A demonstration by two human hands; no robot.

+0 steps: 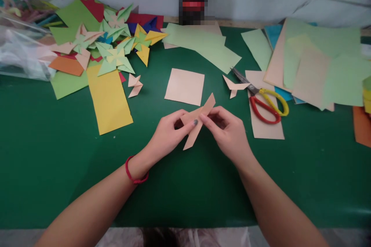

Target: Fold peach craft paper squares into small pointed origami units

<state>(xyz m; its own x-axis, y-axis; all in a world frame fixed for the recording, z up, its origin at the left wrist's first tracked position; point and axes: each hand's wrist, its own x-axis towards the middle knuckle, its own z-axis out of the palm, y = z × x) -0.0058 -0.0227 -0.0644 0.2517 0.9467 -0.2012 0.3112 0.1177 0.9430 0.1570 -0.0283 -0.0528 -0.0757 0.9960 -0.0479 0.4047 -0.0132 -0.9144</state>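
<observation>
Between both hands, a little above the green table, is a folded piece of peach paper (193,133) with pointed arms. My left hand (171,129) pinches its left side, thumb on top. At its right side my right hand (227,129) grips the paper between thumb and fingers; some fingertips are hidden behind it. Just beyond lies a flat peach paper square (184,85). A small folded peach piece (135,85) rests to the left, and another folded peach piece (235,86) touches the scissors (265,100) on the right.
Folded paper flowers (116,56) and coloured sheets pile up at the back left, beside a clear plastic bag (23,52). A yellow paper strip (108,100) lies in front of them. Green and peach sheets (310,65) overlap at the right. The green table (185,193) meets a pale wall behind.
</observation>
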